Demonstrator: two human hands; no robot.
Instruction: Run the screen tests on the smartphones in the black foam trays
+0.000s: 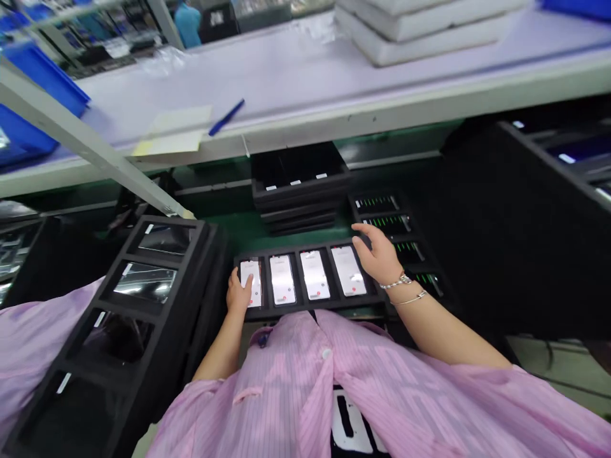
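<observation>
A black foam tray lies in front of me, holding several phones in a row with lit white screens. At its left end, my left hand rests with its thumb on the screen of the leftmost phone; its fingers lie apart along the tray's left edge. Over the right end, beside the rightmost phone, my right hand is raised with thumb and forefinger apart and nothing held. Two lit phones, the second phone and the third phone, sit between my hands.
Stacked black trays stand behind. More dark-screened phones fill a slanted tray stack at left; a tray with green-marked screens is at right. Above runs a shelf with a blue pen and white foam blocks.
</observation>
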